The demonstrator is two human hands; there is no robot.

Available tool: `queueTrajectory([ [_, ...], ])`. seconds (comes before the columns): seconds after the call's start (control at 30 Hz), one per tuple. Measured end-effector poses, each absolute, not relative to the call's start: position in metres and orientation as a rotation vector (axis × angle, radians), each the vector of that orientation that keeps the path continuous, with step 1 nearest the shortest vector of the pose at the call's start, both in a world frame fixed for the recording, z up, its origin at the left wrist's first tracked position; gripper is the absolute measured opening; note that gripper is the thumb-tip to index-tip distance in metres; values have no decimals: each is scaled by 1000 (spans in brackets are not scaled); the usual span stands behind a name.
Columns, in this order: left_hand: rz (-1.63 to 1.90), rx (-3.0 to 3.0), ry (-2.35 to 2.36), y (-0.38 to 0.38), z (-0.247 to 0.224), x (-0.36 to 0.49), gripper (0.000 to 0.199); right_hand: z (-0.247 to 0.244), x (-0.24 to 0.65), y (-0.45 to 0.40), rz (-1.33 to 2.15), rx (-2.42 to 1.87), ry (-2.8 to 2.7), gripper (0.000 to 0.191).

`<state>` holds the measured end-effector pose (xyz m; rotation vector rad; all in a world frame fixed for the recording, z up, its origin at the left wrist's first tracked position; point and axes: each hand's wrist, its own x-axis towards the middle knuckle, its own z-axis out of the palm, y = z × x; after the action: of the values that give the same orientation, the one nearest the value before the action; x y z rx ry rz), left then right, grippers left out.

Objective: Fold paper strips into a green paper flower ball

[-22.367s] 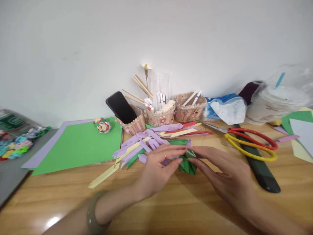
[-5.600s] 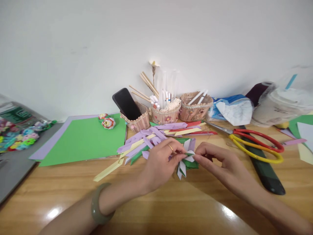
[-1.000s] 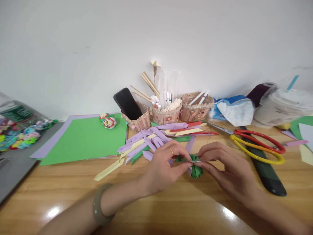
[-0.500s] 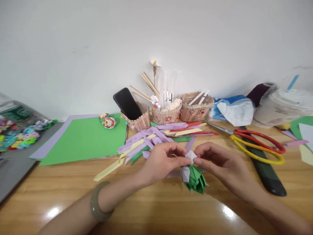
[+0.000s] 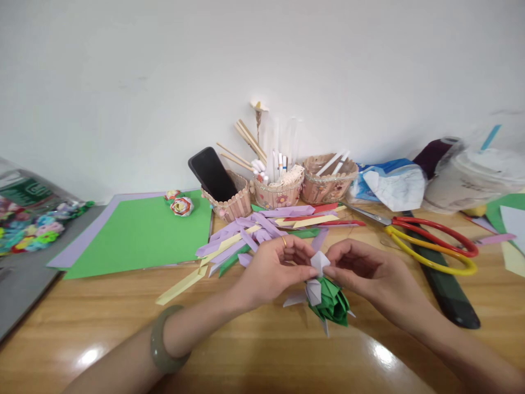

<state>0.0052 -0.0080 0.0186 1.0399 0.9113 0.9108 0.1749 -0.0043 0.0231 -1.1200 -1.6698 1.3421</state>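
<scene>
My two hands pinching a folded paper flower [image 5: 329, 301].
Left fingers [image 5: 308, 272] and right fingers [image 5: 334, 272] grip its pale petal.

Right edge crops the drink cup [image 5: 471, 180].

And no words readable here: white marks on the green label [image 5: 28, 190] and print on the plastic cup [image 5: 465, 183] blur out.

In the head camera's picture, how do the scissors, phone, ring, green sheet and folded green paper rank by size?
1. Green sheet
2. Scissors
3. Phone and folded green paper, too alike to rank
4. Ring
</scene>
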Motion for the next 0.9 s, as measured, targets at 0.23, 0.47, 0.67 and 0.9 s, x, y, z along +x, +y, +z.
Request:
queueTrajectory([
  [0.23,933,1139,952,-11,14,7,18,22,174,-8,1215,-1173,-1715,24],
  [0.47,857,1114,884,-9,20,3,13,22,176,-8,1550,-1128,-1619,21],
  [0.67,830,924,843,-8,18,4,24,24,177,-4,1627,-1135,-1588,24],
  [0.9,821,963,897,-8,20,5,23,23,175,-7,1415,-1165,-1703,26],
])
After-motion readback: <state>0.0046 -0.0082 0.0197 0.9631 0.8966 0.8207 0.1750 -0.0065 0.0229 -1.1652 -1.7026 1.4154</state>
